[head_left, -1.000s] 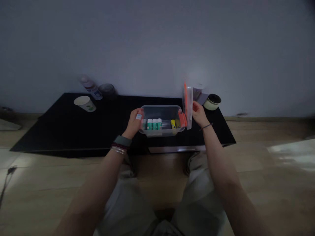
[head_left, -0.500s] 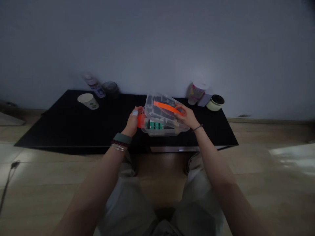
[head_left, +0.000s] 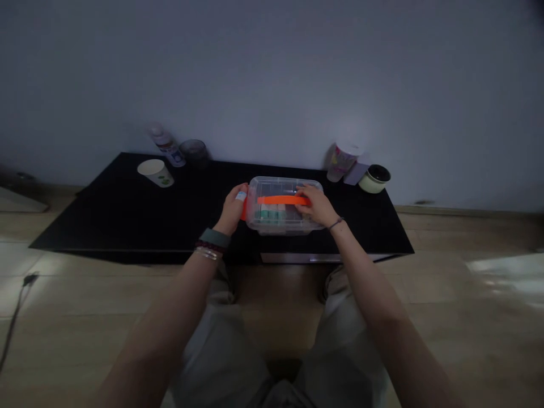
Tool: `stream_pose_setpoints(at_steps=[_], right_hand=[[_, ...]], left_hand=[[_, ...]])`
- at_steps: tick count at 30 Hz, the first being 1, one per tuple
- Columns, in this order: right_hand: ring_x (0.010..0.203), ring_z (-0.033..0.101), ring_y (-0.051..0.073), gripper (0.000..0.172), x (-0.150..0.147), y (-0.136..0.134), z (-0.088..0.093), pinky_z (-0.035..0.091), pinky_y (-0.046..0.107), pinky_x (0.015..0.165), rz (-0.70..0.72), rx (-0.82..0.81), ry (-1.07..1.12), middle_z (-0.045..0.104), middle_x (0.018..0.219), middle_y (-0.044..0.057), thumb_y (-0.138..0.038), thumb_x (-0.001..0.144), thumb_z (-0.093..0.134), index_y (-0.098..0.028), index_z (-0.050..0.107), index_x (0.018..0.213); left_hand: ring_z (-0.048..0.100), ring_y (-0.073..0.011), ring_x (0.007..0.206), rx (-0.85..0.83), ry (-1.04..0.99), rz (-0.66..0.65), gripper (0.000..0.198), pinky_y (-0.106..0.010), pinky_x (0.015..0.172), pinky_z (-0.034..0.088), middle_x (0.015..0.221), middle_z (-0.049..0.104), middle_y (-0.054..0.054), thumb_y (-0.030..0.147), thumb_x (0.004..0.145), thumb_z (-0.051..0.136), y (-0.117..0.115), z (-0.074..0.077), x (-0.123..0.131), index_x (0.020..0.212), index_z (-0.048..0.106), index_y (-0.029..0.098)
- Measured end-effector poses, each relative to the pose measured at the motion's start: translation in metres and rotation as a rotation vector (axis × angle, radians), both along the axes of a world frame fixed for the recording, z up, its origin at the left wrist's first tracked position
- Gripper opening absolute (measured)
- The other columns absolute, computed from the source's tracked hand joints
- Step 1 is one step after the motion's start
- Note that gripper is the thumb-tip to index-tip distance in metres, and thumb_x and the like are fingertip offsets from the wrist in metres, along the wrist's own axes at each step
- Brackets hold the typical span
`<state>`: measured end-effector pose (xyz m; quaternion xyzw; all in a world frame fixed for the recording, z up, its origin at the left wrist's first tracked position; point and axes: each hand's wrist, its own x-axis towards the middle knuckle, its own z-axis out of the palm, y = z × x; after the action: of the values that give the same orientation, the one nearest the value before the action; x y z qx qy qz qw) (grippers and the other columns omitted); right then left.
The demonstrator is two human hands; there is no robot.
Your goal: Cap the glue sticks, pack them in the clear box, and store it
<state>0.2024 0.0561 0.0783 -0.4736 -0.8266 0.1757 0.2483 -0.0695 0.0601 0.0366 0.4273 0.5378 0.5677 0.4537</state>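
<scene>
A clear plastic storage box (head_left: 283, 232) with green-and-white items (head_left: 272, 213) inside stands on the black cabinet top. Its clear lid (head_left: 276, 184) lies level over it, with an orange handle (head_left: 276, 200) across the middle. At the box's left end, my left hand (head_left: 232, 208) is closed around the orange side latch (head_left: 243, 211), thumb near the lid's edge; its other fingers are partly hidden. My right hand (head_left: 317, 207) reaches over the lid's right part, fingers bent around the right end of the handle.
On the cabinet (head_left: 127, 226), a paper cup (head_left: 161, 174), a spray bottle (head_left: 170, 150) and a dark glass bowl (head_left: 195, 153) stand at left. A patterned plastic cup (head_left: 341, 163), a small purple box (head_left: 356, 173) and a cream pot (head_left: 373, 180) stand at right, near the wall.
The lid has come down from a tilt to level over the box, covering the green items. My right hand has moved down with it; my left hand stays at the left end.
</scene>
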Motion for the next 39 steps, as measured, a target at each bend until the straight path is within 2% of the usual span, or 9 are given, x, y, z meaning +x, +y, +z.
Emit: stream_pose_setpoints(at_steps=[7,12,15,19,24,32,35,37,39], right_hand=[[0.14,0.044,0.03,0.032,-0.003,0.001,-0.004,0.032,0.049,0.116,0.011,0.026,-0.065,0.059,0.141,0.012,-0.023,0.081,0.066,-0.018,0.067,0.112],[0.141,0.043,0.031,0.038,-0.003,-0.002,-0.004,0.03,0.051,0.116,0.022,0.06,-0.111,0.058,0.142,0.012,-0.033,0.086,0.062,-0.017,0.065,0.121],[0.147,0.032,0.032,0.051,-0.006,-0.006,-0.002,0.02,0.053,0.121,-0.041,0.094,-0.189,0.05,0.15,0.013,-0.046,0.091,0.057,-0.016,0.059,0.133],[0.152,0.018,0.033,0.072,-0.012,-0.007,0.001,0.01,0.058,0.122,-0.198,0.058,-0.299,0.032,0.161,0.015,-0.059,0.096,0.043,-0.015,0.039,0.152],[0.153,0.017,0.032,0.076,-0.017,-0.006,0.002,0.008,0.058,0.122,-0.219,-0.02,-0.365,0.028,0.163,0.013,-0.065,0.098,0.033,-0.015,0.037,0.154],[0.153,0.014,0.032,0.076,-0.019,-0.007,0.006,0.01,0.062,0.121,-0.226,-0.067,-0.365,0.026,0.164,0.013,-0.067,0.097,0.033,-0.018,0.035,0.155],[0.152,0.02,0.032,0.071,-0.016,-0.004,0.003,0.014,0.063,0.12,-0.231,-0.062,-0.252,0.032,0.161,0.012,-0.067,0.096,0.037,-0.021,0.043,0.15],[0.147,0.032,0.029,0.065,-0.01,-0.001,-0.003,0.023,0.058,0.119,-0.244,-0.039,-0.074,0.045,0.154,0.012,-0.065,0.098,0.034,-0.022,0.052,0.143],[0.138,0.046,0.025,0.064,0.0,0.001,-0.011,0.034,0.049,0.115,-0.323,-0.002,0.154,0.055,0.144,0.013,-0.062,0.1,0.025,-0.021,0.056,0.138]], left_hand=[[0.061,-0.0288,0.12,0.053,0.138,-0.057,0.044,-0.052,0.11,0.043,0.127,0.065,-0.015,0.027,0.079,0.066,0.001,-0.006,0.0,0.121,0.06,0.015],[0.055,-0.0286,0.129,0.129,0.242,-0.107,0.051,-0.052,0.117,0.036,0.139,0.058,-0.016,0.024,0.083,0.061,0.007,-0.018,-0.001,0.133,0.054,0.016],[0.048,-0.0284,0.137,0.183,0.313,-0.144,0.056,-0.049,0.121,0.029,0.147,0.052,-0.014,0.024,0.085,0.06,0.011,-0.026,-0.005,0.14,0.052,0.017],[0.04,-0.0273,0.144,0.199,0.396,-0.168,0.058,-0.043,0.124,0.022,0.153,0.047,-0.011,0.022,0.086,0.06,0.015,-0.033,-0.009,0.143,0.052,0.019],[0.039,-0.0281,0.145,0.141,0.45,-0.183,0.061,-0.046,0.124,0.022,0.154,0.046,-0.012,0.02,0.088,0.058,0.015,-0.029,-0.011,0.147,0.048,0.017],[0.04,-0.0267,0.145,0.095,0.451,-0.184,0.062,-0.043,0.124,0.023,0.154,0.046,-0.011,0.017,0.088,0.058,0.01,-0.019,-0.007,0.149,0.047,0.018],[0.039,-0.0264,0.145,0.084,0.442,-0.186,0.063,-0.042,0.125,0.022,0.155,0.044,-0.011,0.016,0.088,0.058,0.01,-0.018,-0.006,0.149,0.046,0.017],[0.038,-0.0268,0.145,0.078,0.416,-0.187,0.063,-0.042,0.125,0.021,0.156,0.044,-0.012,0.018,0.087,0.059,0.009,-0.016,-0.007,0.149,0.047,0.016],[0.038,-0.027,0.146,0.072,0.388,-0.197,0.063,-0.042,0.124,0.021,0.156,0.042,-0.013,0.021,0.088,0.059,0.006,-0.015,-0.006,0.149,0.046,0.015]])
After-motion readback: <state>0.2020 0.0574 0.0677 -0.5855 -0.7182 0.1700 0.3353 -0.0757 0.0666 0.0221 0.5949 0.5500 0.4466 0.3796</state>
